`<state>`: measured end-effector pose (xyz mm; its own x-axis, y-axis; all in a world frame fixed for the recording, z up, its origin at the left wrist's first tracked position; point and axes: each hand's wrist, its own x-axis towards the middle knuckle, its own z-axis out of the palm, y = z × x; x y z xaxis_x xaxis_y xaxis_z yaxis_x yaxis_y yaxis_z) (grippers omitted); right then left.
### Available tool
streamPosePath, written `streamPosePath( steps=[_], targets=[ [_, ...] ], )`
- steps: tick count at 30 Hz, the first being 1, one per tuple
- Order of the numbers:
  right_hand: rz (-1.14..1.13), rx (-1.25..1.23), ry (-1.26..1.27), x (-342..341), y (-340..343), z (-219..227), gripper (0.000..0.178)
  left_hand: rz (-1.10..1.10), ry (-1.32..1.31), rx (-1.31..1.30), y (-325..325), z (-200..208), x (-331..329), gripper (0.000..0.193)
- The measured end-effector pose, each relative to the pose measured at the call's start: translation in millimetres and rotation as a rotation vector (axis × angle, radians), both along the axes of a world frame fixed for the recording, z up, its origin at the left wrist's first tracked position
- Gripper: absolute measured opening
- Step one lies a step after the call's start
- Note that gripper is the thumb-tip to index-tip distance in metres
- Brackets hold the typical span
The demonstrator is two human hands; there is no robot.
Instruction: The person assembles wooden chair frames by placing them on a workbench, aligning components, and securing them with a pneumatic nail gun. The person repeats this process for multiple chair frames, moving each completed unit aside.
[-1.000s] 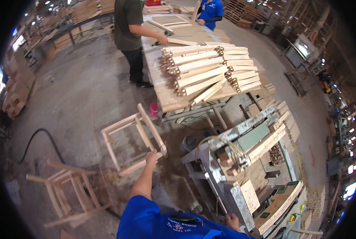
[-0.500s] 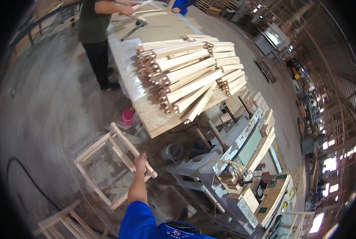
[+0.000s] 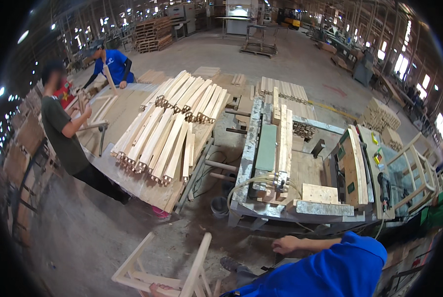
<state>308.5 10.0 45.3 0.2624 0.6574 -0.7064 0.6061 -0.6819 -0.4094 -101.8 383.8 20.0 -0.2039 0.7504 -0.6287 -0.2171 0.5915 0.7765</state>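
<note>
In the head view, my left hand (image 3: 163, 289) is at the bottom edge, its fingers wrapped round a rail of a pale wooden chair frame (image 3: 197, 262). The frame hangs tilted above the concrete floor, and its lower part is cut off by the picture's edge. My right hand (image 3: 286, 244) reaches in from the blue sleeve at lower right. Nothing is in it, and its fingers are loosely bent and a little apart. It is in front of the near edge of a grey metal clamping machine (image 3: 325, 208), not touching it.
Stacked wooden legs (image 3: 157, 141) cover much of a worktable (image 3: 100, 158). A person in a dark shirt (image 3: 58, 119) stands at its left, another in blue (image 3: 115, 64) behind. A dark bucket (image 3: 220, 207) stands between table and machine. An assembled chair frame (image 3: 414, 171) is at right.
The view has swung right and up. The chair frame in my left hand now sits lower, at the bottom edge. My right arm and hand have come into view.
</note>
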Motion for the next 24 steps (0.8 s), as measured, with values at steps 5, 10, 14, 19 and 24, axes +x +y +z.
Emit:
streamPosePath(
  steps=[5, 10, 14, 19, 24],
  targets=[
    [0.320, 0.254, 0.080, -17.8, 62.9, 20.8, 0.044, 0.192, 0.081, 0.448, -49.0, 129.6, -27.9, 0.031],
    [0.470, 0.572, 0.326, -77.2, 65.7, 62.9, 0.049, 0.260, 0.083, 0.810, -126.5, 234.6, -0.3, 0.029],
    [0.505, 0.800, 0.590, -142.0, 25.3, 86.3, 0.081, 0.248, -0.019, 1.089, -189.6, 313.7, 27.2, 0.028],
    [0.062, 1.044, 0.492, -191.0, -21.8, 112.8, 0.086, 0.112, -0.352, 1.057, -252.7, 404.6, 120.0, 0.034],
    [-0.402, 1.165, 0.634, -159.2, -60.0, 178.9, 0.055, -0.084, -0.532, 1.219, -307.4, 469.1, 199.2, 0.031]
  ],
)
